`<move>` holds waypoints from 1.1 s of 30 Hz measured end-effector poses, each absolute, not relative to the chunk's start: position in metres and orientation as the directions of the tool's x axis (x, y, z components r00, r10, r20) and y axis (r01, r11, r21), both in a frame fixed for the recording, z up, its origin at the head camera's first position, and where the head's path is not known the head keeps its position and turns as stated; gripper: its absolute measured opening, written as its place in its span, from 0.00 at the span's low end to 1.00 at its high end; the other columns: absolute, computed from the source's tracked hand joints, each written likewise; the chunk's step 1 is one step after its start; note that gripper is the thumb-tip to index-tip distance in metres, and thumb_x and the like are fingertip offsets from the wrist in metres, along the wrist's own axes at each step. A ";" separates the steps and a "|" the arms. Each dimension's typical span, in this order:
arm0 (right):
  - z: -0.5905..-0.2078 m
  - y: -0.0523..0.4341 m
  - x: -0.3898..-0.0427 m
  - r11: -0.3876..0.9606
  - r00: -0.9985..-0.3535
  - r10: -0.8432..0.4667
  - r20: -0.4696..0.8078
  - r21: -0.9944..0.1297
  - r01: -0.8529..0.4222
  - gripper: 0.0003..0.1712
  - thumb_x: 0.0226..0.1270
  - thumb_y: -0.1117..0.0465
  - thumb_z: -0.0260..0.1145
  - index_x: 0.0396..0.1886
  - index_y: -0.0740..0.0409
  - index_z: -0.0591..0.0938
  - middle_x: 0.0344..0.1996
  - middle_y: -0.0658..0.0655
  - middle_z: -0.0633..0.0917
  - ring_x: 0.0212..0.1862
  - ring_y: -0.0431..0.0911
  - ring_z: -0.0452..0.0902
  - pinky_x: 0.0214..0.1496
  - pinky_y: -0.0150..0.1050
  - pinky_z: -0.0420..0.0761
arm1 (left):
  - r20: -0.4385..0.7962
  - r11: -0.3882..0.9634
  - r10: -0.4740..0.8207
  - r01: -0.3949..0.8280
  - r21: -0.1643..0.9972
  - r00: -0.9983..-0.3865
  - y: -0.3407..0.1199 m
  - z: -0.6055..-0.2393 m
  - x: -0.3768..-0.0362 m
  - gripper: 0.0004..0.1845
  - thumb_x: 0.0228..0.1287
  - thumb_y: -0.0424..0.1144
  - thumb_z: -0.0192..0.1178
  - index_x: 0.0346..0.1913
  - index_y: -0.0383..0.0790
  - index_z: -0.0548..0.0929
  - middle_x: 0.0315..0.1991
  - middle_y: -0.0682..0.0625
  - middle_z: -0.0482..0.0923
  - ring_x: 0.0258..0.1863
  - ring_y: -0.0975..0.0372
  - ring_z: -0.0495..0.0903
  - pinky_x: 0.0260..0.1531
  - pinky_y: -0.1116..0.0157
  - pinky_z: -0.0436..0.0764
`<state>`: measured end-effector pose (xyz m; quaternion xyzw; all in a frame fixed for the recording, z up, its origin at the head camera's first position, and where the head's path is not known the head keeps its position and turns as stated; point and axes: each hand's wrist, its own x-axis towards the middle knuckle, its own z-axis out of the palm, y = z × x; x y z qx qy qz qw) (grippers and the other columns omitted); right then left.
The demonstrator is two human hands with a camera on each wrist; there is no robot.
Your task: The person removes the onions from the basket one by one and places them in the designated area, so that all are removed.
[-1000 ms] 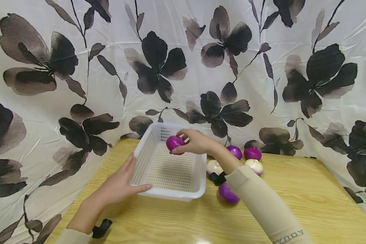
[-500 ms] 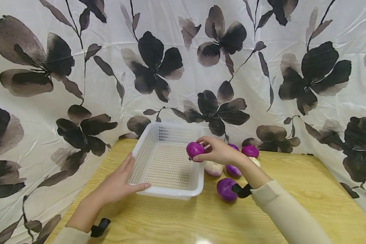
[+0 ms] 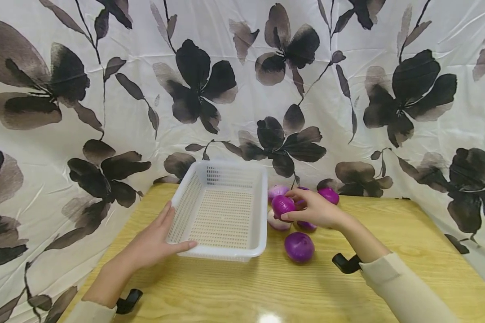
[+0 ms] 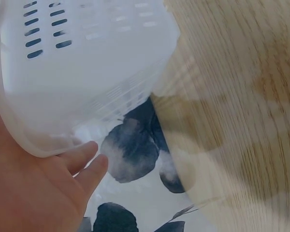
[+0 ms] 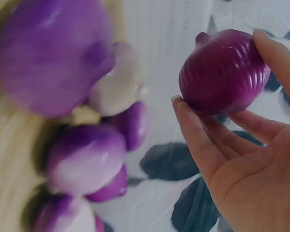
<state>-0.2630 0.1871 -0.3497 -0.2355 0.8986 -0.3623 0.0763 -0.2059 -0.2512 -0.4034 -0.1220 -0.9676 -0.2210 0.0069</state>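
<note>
A white perforated plastic basket (image 3: 260, 211) (image 4: 87, 63) stands on the wooden table (image 3: 408, 251), with nothing inside it. My left hand (image 3: 157, 242) (image 4: 43, 188) rests on its near left corner, fingers straight along the rim. My right hand (image 3: 313, 211) (image 5: 241, 145) holds a purple onion (image 3: 283, 205) (image 5: 224, 71) in its fingertips, just right of the basket and above a cluster of onions (image 3: 303, 211) (image 5: 87, 154). One purple onion (image 3: 299, 246) (image 5: 50, 53) lies apart, nearer to me.
A white curtain with dark flower prints (image 3: 242, 89) hangs close behind the table and along both sides. The pile holds several purple and pale onions. Bare tabletop stretches to the right and toward me.
My right hand has carried the purple onion from over the basket out to the right and down, toward the onion pile. The left hand stays on the basket.
</note>
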 end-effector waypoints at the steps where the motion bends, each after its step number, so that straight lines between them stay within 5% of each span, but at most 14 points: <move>1: -0.352 0.191 -0.261 0.628 -0.877 -0.479 0.040 -0.683 -0.374 0.36 0.63 0.46 0.76 0.65 0.58 0.77 0.54 0.60 0.84 0.54 0.55 0.83 0.54 0.50 0.85 | 0.065 0.873 0.231 0.236 0.426 -0.971 -0.252 -0.403 -0.205 0.69 0.57 0.77 0.61 0.81 0.30 0.42 0.83 0.39 0.30 0.76 0.32 0.50 0.66 0.29 0.61; 22: -0.393 0.269 -0.232 0.600 -0.891 -0.453 -0.031 -0.750 -0.279 0.33 0.67 0.53 0.74 0.65 0.66 0.76 0.53 0.65 0.83 0.48 0.52 0.85 0.49 0.37 0.84 | 0.108 0.859 0.241 0.264 0.439 -0.964 -0.267 -0.408 -0.206 0.70 0.56 0.76 0.63 0.81 0.29 0.41 0.83 0.36 0.31 0.76 0.32 0.50 0.69 0.32 0.59; 33: -0.421 0.285 -0.223 0.638 -0.874 -0.470 -0.125 -0.733 -0.238 0.33 0.67 0.52 0.73 0.64 0.65 0.76 0.54 0.63 0.82 0.56 0.57 0.79 0.53 0.47 0.81 | 0.105 0.863 0.236 0.258 0.435 -0.966 -0.265 -0.411 -0.204 0.69 0.58 0.75 0.62 0.81 0.29 0.40 0.83 0.38 0.31 0.77 0.33 0.51 0.68 0.32 0.61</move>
